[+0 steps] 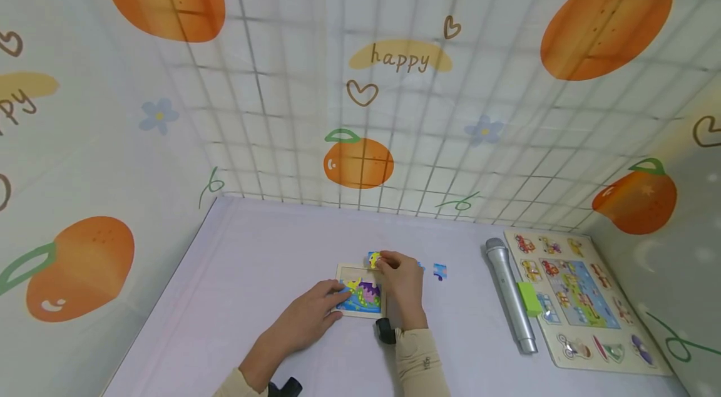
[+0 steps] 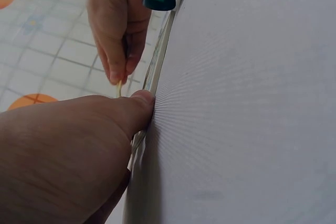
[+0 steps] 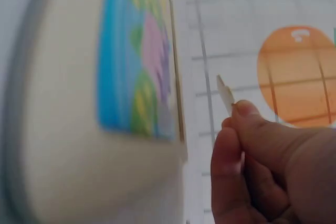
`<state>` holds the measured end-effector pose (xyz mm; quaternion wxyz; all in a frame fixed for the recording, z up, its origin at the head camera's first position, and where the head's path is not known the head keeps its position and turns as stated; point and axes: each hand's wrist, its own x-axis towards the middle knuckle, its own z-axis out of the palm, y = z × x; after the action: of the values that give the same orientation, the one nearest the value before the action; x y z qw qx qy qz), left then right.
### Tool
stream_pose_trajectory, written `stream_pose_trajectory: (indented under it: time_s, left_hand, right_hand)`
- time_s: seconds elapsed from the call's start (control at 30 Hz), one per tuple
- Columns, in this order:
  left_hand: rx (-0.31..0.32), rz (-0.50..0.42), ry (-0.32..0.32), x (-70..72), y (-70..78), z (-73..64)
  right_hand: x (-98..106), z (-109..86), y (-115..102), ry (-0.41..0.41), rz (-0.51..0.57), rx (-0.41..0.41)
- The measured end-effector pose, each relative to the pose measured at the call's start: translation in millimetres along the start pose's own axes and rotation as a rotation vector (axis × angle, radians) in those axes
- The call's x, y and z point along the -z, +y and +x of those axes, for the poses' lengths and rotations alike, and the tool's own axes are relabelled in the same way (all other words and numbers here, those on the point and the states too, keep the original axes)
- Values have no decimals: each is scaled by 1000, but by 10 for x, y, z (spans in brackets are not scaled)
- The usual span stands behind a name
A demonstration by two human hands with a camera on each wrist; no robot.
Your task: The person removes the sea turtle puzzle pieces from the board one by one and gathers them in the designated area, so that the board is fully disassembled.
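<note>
Roomy white tabletop [image 1: 265, 247] surrounds the puzzle tray [image 1: 352, 273] (hands [image 1: 308, 315] [image 1: 404, 284] at edges).

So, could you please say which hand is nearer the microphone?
Right. The right hand is left of the microphone, holding a puzzle piece; the left hand is farther left, touching the puzzle frame.

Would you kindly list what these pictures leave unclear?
Head view: the right hand hides part of the held puzzle piece and most of a blue piece.
Left wrist view: the left hand covers part of the wooden puzzle tray.
Right wrist view: the tray's picture is blurred and cut off by the top edge.
</note>
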<state>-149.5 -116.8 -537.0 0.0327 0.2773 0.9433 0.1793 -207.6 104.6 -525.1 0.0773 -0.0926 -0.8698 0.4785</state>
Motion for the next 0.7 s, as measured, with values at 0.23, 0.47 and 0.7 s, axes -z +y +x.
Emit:
stream_pose_trajectory:
  time_s: [0.23,0.47,0.7]
  left_hand:
    - [-3,8,17,3,13,0]
    - [-13,14,63,-55,-18,23]
    - [-18,-6,53,-58,-47,93]
  right_hand:
    - [106,65,82,35,-37,-34]
    - [154,92,100,28,-31,-91]
    - [169,91,121,40,-31,-93]
